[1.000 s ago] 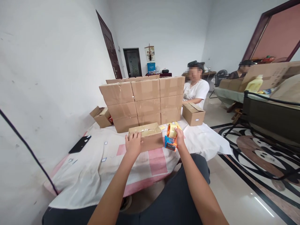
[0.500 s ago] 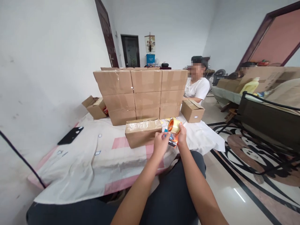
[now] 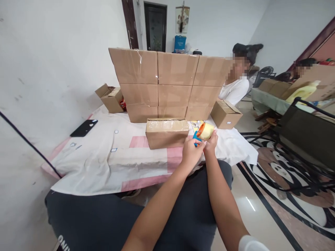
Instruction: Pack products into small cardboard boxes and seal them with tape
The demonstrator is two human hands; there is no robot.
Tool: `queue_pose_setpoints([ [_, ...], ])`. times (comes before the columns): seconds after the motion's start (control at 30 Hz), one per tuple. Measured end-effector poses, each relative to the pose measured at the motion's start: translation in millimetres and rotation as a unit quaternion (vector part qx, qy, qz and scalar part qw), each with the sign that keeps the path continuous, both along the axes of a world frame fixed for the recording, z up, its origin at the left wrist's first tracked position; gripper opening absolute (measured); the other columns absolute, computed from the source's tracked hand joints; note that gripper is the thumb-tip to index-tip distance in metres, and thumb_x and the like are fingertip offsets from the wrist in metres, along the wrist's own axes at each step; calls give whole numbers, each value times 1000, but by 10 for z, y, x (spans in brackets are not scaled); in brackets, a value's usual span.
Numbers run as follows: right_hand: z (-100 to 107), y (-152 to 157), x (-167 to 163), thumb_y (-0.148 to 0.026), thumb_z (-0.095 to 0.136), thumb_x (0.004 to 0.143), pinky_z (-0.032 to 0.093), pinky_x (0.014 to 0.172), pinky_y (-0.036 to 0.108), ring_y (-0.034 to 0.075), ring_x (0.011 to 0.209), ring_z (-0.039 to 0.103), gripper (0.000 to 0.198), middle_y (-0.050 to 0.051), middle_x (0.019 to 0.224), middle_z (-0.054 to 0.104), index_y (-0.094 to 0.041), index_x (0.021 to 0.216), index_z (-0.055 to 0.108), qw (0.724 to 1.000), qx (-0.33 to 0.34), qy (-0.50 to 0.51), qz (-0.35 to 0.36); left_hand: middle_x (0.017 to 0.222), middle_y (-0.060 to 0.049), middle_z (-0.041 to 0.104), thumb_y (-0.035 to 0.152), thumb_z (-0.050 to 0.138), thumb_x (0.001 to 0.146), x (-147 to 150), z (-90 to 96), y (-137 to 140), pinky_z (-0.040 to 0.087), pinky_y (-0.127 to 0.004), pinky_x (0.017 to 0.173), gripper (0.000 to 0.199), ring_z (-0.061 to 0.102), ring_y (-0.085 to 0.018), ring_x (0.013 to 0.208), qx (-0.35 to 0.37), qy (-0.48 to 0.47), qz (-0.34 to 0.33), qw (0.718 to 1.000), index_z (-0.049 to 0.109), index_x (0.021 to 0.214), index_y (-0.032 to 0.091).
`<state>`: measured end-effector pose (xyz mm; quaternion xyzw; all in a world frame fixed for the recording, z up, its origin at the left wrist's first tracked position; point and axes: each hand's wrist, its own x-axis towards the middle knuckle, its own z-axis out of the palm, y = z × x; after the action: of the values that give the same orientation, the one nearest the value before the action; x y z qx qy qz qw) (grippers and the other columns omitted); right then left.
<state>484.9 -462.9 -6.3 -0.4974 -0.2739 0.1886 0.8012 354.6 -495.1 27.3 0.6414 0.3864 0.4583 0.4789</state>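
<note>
My right hand [image 3: 211,143] is closed around a tape dispenser [image 3: 196,136] with blue and orange parts. A wide roll of yellowish packing tape [image 3: 207,131] sits on it, its orange core facing left. My left hand [image 3: 193,150] is at the dispenser's near side, fingertips pinched together on what looks like the tape's loose end; the exact contact is partly hidden. Just left of the hands a closed cardboard box [image 3: 167,136] rests on the cloth-covered table [image 3: 91,167], shiny clear tape along its top.
Behind the box rises a stack of taped cartons [image 3: 175,94]. An open carton [image 3: 112,101] stands left of it, another carton [image 3: 226,115] to its right. A black phone [image 3: 83,128] lies at the left. A person in a white shirt [image 3: 235,90] sits beyond the stack.
The view has tilted down and shifted left. The tape roll has turned in my hands, and my left fingers have moved to the dispenser's near side, close to my right hand.
</note>
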Motion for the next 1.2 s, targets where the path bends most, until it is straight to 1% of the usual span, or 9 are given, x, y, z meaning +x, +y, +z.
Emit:
queue_pose_setpoints([
  [0.13,27,16,-20,-76,58,76,53,56,28,15,59,61,56,0,63,62,-20,74,60,998,43,10,-49,81,-5,60,27,69,80,-12,-154,70,44,-31,85,16,59,-20,88,-32,-1,-8,999,69,68,17],
  [0.23,38,8,-25,-76,55,79,54,54,30,17,56,62,56,2,61,63,-20,73,61,999,39,-15,-25,68,-2,60,31,66,83,2,-206,85,43,-27,69,23,57,-16,71,-68,-9,-48,996,66,64,16],
  [0.3,31,7,-17,-76,52,80,55,53,31,17,54,63,58,3,60,64,-20,74,63,999,36,-21,-7,58,1,55,35,64,84,4,-208,84,38,-25,59,30,52,-12,59,-89,-15,-87,992,64,61,16],
  [0.37,12,24,7,-75,53,80,55,52,30,17,54,63,57,2,60,64,-19,75,63,999,32,-16,-13,54,2,53,37,64,84,-16,-205,75,35,-24,55,33,48,-11,54,-101,-19,-113,988,63,59,15],
  [0.5,-29,119,134,-72,53,80,57,60,29,17,64,68,53,1,68,67,-20,83,63,998,45,10,-38,56,1,56,37,67,80,-133,-263,26,36,-24,57,29,51,-12,56,-105,-8,-129,986,64,60,16],
  [0.67,-42,209,263,-65,60,76,59,74,30,17,82,72,48,2,85,72,-19,89,63,994,82,71,-33,58,1,57,34,69,77,-314,-441,-5,39,-25,63,26,56,-16,67,-97,24,-109,989,64,57,18],
  [0.93,46,134,121,-57,66,77,60,78,31,19,86,73,45,5,91,74,-16,95,68,987,118,97,42,70,-1,62,29,71,75,-431,-557,71,44,-28,76,21,59,-18,78,-64,30,-73,995,64,59,17],
  [1.07,68,125,89,-60,64,76,60,79,31,19,87,73,48,5,91,73,-16,96,68,989,101,91,51,79,-3,69,28,73,75,-462,-578,63,46,-28,81,14,63,-18,84,-58,2,-65,996,68,66,17],
  [1.2,67,117,96,-60,63,77,59,78,30,19,86,72,47,4,87,71,-16,94,66,992,98,62,42,78,-3,73,33,74,75,-461,-553,-2,48,-27,75,19,66,-17,78,-79,-39,-78,993,68,69,17],
])
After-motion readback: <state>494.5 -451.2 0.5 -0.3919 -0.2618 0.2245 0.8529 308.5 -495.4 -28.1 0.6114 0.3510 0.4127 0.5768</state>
